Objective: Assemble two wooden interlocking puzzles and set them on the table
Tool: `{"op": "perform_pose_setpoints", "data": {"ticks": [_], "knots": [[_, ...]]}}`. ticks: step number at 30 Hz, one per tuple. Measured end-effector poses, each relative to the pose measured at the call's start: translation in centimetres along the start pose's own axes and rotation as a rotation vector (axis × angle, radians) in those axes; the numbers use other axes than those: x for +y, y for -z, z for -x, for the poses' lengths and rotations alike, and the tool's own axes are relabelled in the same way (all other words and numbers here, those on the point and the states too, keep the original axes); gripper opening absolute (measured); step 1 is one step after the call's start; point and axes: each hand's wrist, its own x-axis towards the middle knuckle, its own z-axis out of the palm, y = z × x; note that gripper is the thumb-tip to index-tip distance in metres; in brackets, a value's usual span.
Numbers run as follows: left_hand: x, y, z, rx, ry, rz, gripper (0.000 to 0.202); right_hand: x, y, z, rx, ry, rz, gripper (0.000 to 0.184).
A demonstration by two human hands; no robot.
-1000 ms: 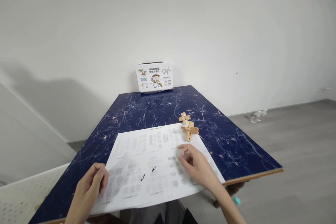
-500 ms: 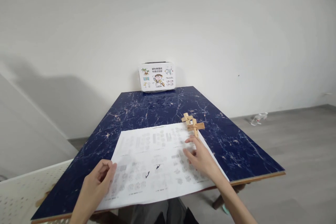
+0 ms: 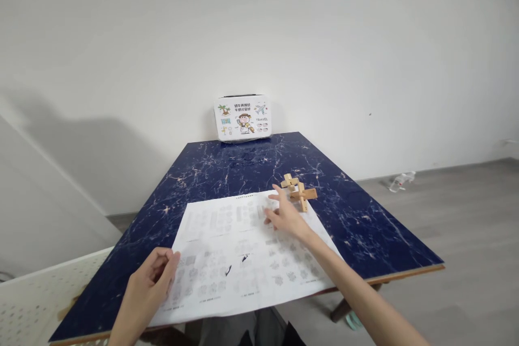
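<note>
A large white printed sheet of paper [image 3: 239, 294] lies over the near part of the table, with faint rows of diagrams and two small dark holes or marks. My left hand [image 3: 152, 275] is closed at the sheet's left edge, thumb and fingers together on the paper. Over the upper right of the sheet reaches my right hand [image 3: 286, 216], fingers spread and holding nothing. Just right of its fingers, at the sheet's top right corner, a cross-shaped wooden block puzzle [image 3: 303, 194] stands beside a smaller wooden cross [image 3: 289, 181].
The blue marble-patterned table [image 3: 227, 167] ends at a wall, where a white cartoon-printed case [image 3: 243, 119] stands upright. A perforated white surface [image 3: 36, 294] adjoins the left side. On the floor at right lies a clear plastic bottle [image 3: 401, 181].
My right hand has moved left and away from me, off the wooden pieces' near side, with its fingers stretched further. My left hand has stayed in place.
</note>
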Motion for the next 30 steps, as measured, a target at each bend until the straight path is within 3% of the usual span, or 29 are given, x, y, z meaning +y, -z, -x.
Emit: {"op": "perform_pose_setpoints", "data": {"ticks": [5,11,19,26,30], "knots": [[-0.2,0.0,-0.1,0.012,0.002,0.014,0.048,0.6,-0.4,-3.1,0.17,-0.085,-0.209,0.101],[-0.2,0.1,0.0,-0.008,0.01,0.026,0.045,1.7,0.4,-4.3,0.271,-0.116,-0.366,0.101],[-0.1,-0.1,0.1,-0.01,0.009,0.047,0.042,2.7,0.3,-4.7,0.29,-0.042,-0.292,0.082],[0.4,0.1,0.1,-0.01,0.008,0.026,0.045,1.2,-0.5,-3.3,0.228,0.094,-0.135,0.033],[0.7,0.1,0.3,-0.008,0.003,0.016,0.046,0.2,-0.7,-2.8,0.184,0.115,-0.214,0.037]]}}
